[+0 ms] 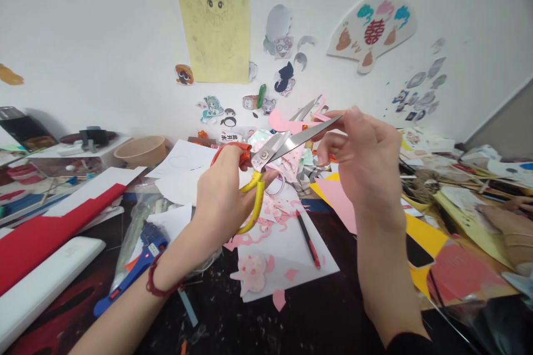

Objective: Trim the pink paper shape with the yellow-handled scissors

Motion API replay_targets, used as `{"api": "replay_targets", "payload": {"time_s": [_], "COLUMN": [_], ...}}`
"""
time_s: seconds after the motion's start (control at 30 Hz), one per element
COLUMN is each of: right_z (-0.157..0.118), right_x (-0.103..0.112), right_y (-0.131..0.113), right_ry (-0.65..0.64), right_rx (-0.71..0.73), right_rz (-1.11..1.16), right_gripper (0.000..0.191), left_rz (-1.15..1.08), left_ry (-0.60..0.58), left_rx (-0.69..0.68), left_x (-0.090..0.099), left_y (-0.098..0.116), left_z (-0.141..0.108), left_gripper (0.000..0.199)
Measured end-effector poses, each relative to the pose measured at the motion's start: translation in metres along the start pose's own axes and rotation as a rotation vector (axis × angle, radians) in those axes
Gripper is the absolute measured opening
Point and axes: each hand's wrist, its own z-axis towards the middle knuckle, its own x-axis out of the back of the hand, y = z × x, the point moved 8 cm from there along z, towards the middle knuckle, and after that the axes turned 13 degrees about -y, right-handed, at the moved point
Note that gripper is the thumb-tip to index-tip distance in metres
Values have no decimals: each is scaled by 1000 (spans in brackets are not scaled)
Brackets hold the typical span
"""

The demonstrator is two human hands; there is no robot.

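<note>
My left hand (222,191) is closed round the handles of a pair of scissors (265,155) with one yellow and one orange-red loop. The scissors' blades are spread and point up to the right. A thin cut piece of pink paper (287,120) shows behind and between the blades. My right hand (358,150) pinches at the right, thumb against fingers, by the tip of the nearer blade and the pink paper's right end. Below lies a white sheet (291,255) with pink scraps, a black-and-red pen (308,238) and a pink flower-like shape (251,273).
A blue glue gun (145,266), a long white box (50,288) and a red strip (54,222) lie at the left. A brown bowl (140,151) stands behind. A phone (417,252) lies right, near another person's hand (502,219).
</note>
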Motion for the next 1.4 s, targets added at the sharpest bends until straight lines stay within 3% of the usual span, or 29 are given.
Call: {"api": "replay_targets", "payload": {"time_s": [0.3,0.5,0.83,1.03,1.23,1.4], "right_z": [0,0,-1,-4,-5,-5], "right_x": [-2,-3,-7,-26,-30,-24], "right_y": [2,6,4,10,10,5], "right_ry": [-79,-139,-134,-311,-284,-214], "right_rx": [-92,-115,-93,-180,-172,-146], "right_rz": [16,51,31,7,-27,-93], "right_gripper": [24,17,7,9,1,8], "left_rz": [-23,-3,-4,-47,-68,-98], "left_ry": [-31,-12,-4,-20,-49,-76], "left_rx": [80,36,-5,32,58,66], "left_x": [0,0,0,0,0,-2], "left_y": [-3,-3,0,-3,-2,-2], "left_z": [0,0,-1,-1,-2,0], "left_gripper": [35,29,29,28,28,26]}}
